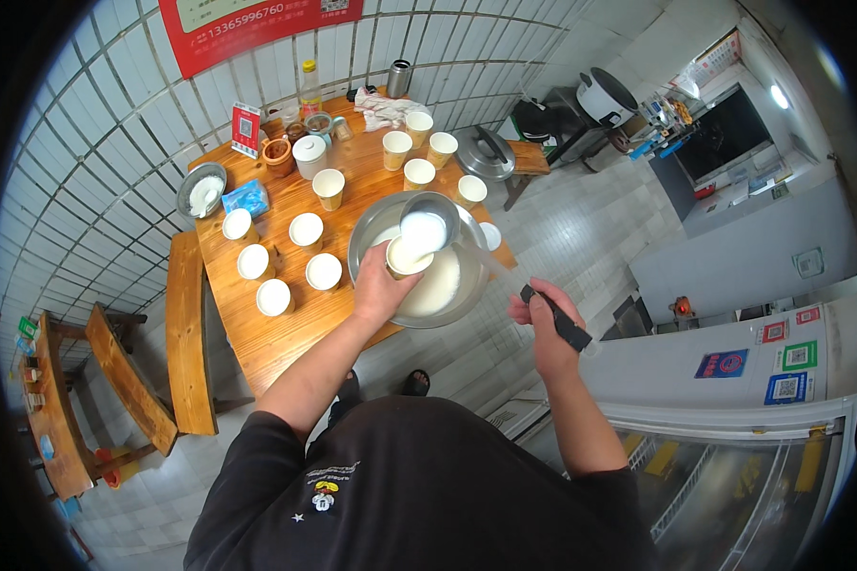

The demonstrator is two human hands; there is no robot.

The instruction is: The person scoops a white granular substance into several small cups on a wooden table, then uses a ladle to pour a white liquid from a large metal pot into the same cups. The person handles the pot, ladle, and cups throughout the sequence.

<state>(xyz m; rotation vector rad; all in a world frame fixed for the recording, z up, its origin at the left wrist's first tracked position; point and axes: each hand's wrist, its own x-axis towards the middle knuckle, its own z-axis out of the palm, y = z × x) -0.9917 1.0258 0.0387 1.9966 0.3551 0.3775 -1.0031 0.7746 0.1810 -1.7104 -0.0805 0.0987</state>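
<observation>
My left hand (379,293) is closed around a paper cup (406,262), held over a large steel basin (356,249) of milky white liquid (438,290). The black handle of a ladle (442,207) is in my right hand (552,333), off the basin's right side. The ladle's bowl is tilted at the cup's far rim, with white liquid in it. Whether liquid is running into the cup is hard to make out. Several more paper cups (328,188) stand on the wooden table (286,366) to the left of the basin and beyond it, many with white contents.
Far left on the table are a steel bowl (192,195) with white stuff and a blue packet (247,198). Jars, a lidded white pot (309,154), a bottle (310,90) and a cloth (390,111) line the back. A lidded pot (484,154) sits beyond; benches (190,333) stand left.
</observation>
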